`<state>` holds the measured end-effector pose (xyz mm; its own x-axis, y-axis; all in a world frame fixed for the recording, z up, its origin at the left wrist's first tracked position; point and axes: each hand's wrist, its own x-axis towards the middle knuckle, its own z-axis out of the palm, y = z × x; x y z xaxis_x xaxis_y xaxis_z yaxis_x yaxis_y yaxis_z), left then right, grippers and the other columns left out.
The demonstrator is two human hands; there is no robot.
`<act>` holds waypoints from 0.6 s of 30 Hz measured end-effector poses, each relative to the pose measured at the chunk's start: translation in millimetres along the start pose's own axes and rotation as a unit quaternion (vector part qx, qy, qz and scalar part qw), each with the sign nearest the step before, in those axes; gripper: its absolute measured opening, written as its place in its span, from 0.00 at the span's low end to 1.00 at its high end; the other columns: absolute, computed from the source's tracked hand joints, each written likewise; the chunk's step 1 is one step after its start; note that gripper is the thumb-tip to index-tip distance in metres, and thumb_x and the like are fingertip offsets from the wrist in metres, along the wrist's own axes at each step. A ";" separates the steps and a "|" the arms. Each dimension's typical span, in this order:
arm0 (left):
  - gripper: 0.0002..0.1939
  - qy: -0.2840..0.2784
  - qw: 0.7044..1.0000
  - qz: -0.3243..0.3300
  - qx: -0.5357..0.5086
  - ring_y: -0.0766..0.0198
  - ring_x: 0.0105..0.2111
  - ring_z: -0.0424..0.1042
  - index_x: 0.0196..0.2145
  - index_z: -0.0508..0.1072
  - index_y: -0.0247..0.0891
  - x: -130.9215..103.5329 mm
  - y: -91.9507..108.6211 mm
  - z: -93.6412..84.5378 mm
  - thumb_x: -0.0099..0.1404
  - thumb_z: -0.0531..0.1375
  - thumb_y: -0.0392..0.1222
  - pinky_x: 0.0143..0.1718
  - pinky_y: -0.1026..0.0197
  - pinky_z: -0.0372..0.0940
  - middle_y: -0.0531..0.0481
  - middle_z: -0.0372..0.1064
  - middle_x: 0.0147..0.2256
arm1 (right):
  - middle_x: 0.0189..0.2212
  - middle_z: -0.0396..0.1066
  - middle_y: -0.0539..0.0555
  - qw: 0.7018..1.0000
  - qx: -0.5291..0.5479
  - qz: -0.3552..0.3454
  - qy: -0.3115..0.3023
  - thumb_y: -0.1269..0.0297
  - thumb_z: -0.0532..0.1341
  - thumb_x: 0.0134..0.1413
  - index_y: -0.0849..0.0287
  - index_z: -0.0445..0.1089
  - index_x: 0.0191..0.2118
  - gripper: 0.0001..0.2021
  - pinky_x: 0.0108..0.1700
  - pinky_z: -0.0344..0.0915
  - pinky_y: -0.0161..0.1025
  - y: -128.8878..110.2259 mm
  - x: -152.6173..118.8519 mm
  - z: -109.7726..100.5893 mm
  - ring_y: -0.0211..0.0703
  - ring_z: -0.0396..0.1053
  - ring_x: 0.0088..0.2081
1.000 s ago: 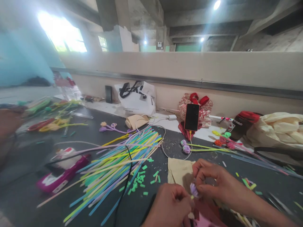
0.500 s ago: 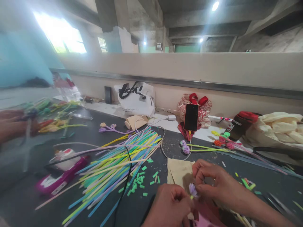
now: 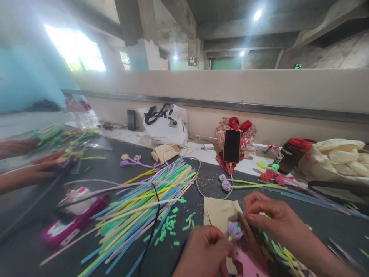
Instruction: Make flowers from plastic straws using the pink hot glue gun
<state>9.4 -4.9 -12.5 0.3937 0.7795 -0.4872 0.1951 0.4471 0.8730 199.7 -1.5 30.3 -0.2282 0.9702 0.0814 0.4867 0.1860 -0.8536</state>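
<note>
A small purple fuzzy pipe-cleaner flower (image 3: pixel 235 230) with a bit of yellow-green under its head stands at the bottom centre. My left hand (image 3: pixel 203 250) is closed in a pinch just below the head, where the stem is hidden by my fingers. To the right, my right hand (image 3: pixel 268 213) is apart from the flower, thumb and fingers pressed together; what they pinch, if anything, cannot be made out. Below both hands lies a pink piece (image 3: pixel 248 263). Behind the flower is a beige cloth (image 3: pixel 220 209) on the dark table.
Many coloured pipe cleaners (image 3: pixel 144 207) lie left of centre, with green clippings (image 3: pixel 167 225) beside them. A purple-and-white glue gun (image 3: pixel 72 223) sits further left. Finished flowers (image 3: pixel 226 184) and a propped phone (image 3: pixel 232 146) are beyond my hands. Another person's hands (image 3: pixel 31 175) work at far left.
My right hand has moved right, away from the flower, whose head now shows more fully. My left hand stays at the stem. The other person's hands at far left have shifted.
</note>
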 end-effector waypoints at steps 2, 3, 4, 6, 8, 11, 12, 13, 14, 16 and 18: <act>0.08 0.000 1.000 0.013 -0.021 0.72 0.10 0.59 0.19 0.69 0.35 0.5 0.3 -1.2 0.47 0.55 0.43 0.11 0.70 0.48 0.58 0.60 0.10 | 0.28 0.62 0.49 0.999 0.006 0.006 0.035 0.64 0.60 0.48 0.56 0.72 0.21 0.08 0.37 0.58 0.36 3.1 -1.8 -1.4 0.41 0.62 0.33; 0.10 0.001 0.999 0.024 -0.031 0.72 0.10 0.58 0.20 0.69 0.35 0.6 -0.1 -1.8 0.48 0.56 0.45 0.12 0.71 0.48 0.57 0.61 0.10 | 0.28 0.62 0.49 0.999 0.005 0.009 0.045 0.64 0.60 0.48 0.56 0.72 0.21 0.08 0.37 0.58 0.36 3.3 -2.9 -1.3 0.41 0.62 0.34; 0.12 0.004 0.999 0.037 -0.038 0.73 0.10 0.58 0.21 0.69 0.34 0.6 -0.9 -2.4 0.48 0.57 0.48 0.12 0.71 0.48 0.57 0.62 0.11 | 0.28 0.62 0.49 0.999 0.001 0.011 0.048 0.64 0.60 0.48 0.56 0.71 0.21 0.08 0.37 0.58 0.35 2.7 -4.1 -0.7 0.41 0.62 0.33; 0.15 0.012 0.997 0.062 -0.042 0.74 0.10 0.57 0.21 0.69 0.34 0.8 -2.9 -3.5 0.48 0.58 0.52 0.13 0.71 0.48 0.55 0.64 0.11 | 0.28 0.62 0.49 0.999 -0.010 0.011 0.049 0.66 0.60 0.47 0.56 0.70 0.21 0.07 0.37 0.59 0.35 -0.7 -6.5 1.9 0.42 0.62 0.34; 0.16 0.021 0.996 0.082 -0.038 0.75 0.10 0.55 0.20 0.68 0.34 1.4 -5.1 -4.2 0.48 0.59 0.52 0.13 0.71 0.47 0.55 0.64 0.11 | 0.28 0.63 0.50 0.998 -0.020 0.010 0.053 0.68 0.60 0.46 0.56 0.70 0.21 0.07 0.37 0.59 0.35 -5.3 -8.8 5.5 0.41 0.63 0.34; 0.14 0.037 0.992 0.115 -0.028 0.75 0.11 0.57 0.20 0.68 0.34 2.5 -7.5 -4.4 0.50 0.58 0.49 0.15 0.71 0.49 0.56 0.61 0.11 | 0.28 0.64 0.49 0.998 -0.022 0.013 0.058 0.70 0.59 0.46 0.56 0.69 0.21 0.07 0.38 0.59 0.34 -9.4 -11.2 11.3 0.40 0.64 0.34; 0.13 0.046 0.991 0.127 -0.025 0.74 0.12 0.59 0.19 0.68 0.34 2.6 -7.9 -4.3 0.50 0.58 0.48 0.15 0.71 0.50 0.57 0.60 0.12 | 0.28 0.64 0.49 0.998 -0.020 0.014 0.057 0.70 0.58 0.46 0.56 0.69 0.21 0.07 0.38 0.59 0.34 -9.8 -11.7 13.0 0.40 0.64 0.33; 0.12 0.055 0.988 0.140 -0.023 0.73 0.13 0.61 0.19 0.68 0.34 2.6 -8.1 -4.3 0.50 0.59 0.47 0.15 0.71 0.51 0.56 0.61 0.14 | 0.29 0.64 0.49 0.998 -0.017 0.013 0.056 0.71 0.58 0.46 0.56 0.70 0.22 0.07 0.38 0.60 0.34 -9.7 -12.2 14.6 0.40 0.65 0.34; 0.11 0.064 0.986 0.154 -0.020 0.72 0.14 0.63 0.19 0.68 0.34 2.3 -8.3 -4.4 0.50 0.59 0.46 0.15 0.70 0.52 0.55 0.62 0.17 | 0.29 0.65 0.49 0.998 -0.013 0.011 0.057 0.71 0.58 0.46 0.56 0.70 0.22 0.07 0.37 0.60 0.34 -9.6 -12.6 16.0 0.40 0.65 0.34; 0.10 0.076 0.979 0.186 -0.016 0.73 0.14 0.64 0.18 0.68 0.35 1.2 -8.5 -5.0 0.49 0.59 0.44 0.15 0.70 0.54 0.53 0.63 0.23 | 0.30 0.65 0.49 0.998 -0.006 0.005 0.062 0.72 0.58 0.45 0.55 0.71 0.23 0.07 0.37 0.61 0.33 -9.6 -13.7 18.3 0.41 0.66 0.35; 0.08 0.085 0.972 0.220 -0.012 0.73 0.15 0.64 0.18 0.69 0.35 -0.3 -8.7 -6.2 0.49 0.60 0.42 0.16 0.69 0.55 0.52 0.65 0.26 | 0.30 0.66 0.50 0.998 -0.002 0.002 0.065 0.72 0.58 0.45 0.56 0.71 0.23 0.07 0.37 0.61 0.33 -10.8 -15.0 19.5 0.41 0.67 0.35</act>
<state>2.0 -6.4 -20.1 0.2792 0.9580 -0.0650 0.0201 0.0619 0.9979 181.4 -21.1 28.2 -0.1152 0.9827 0.1453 0.4911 0.1835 -0.8516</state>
